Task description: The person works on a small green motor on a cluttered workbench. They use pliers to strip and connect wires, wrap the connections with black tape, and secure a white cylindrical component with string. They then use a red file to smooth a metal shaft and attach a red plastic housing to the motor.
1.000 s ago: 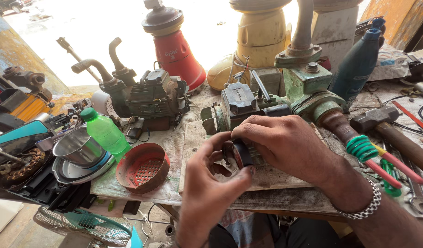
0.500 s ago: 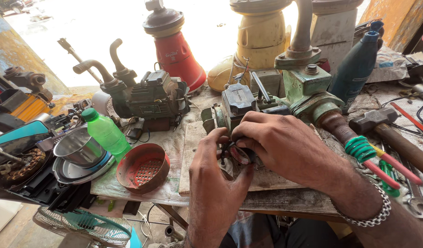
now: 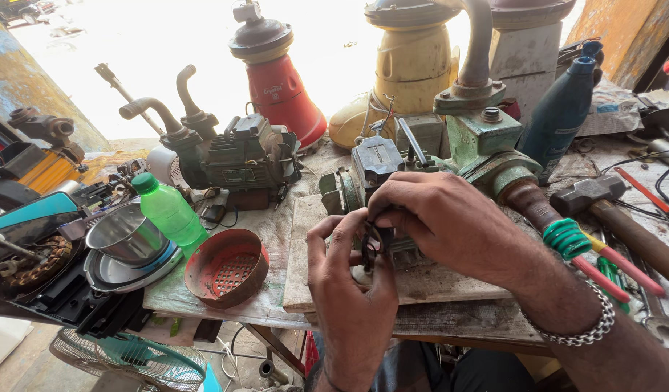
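Both of my hands meet over a small electric motor (image 3: 371,170) that lies on a wooden board (image 3: 305,261) at the middle of the bench. My left hand (image 3: 353,290) comes up from below, its thumb and fingers pinching a small dark part with wires (image 3: 369,247) at the motor's near end. My right hand (image 3: 443,218) reaches in from the right and cups over the same part, fingertips closed on it. A metal chain bracelet (image 3: 589,330) sits on my right wrist. Most of the motor body is hidden under my hands.
A round red strainer cup (image 3: 227,268), a green bottle (image 3: 171,214) and a steel bowl (image 3: 127,236) stand at left. A dark pump (image 3: 240,156) and a red housing (image 3: 280,83) lie behind. A green pipe fitting (image 3: 487,145), hammer (image 3: 610,207) and screwdrivers (image 3: 603,265) crowd the right.
My left hand has risen from the board and turned so its fingers grip the dark part. My right hand has shifted slightly left over the motor's end.
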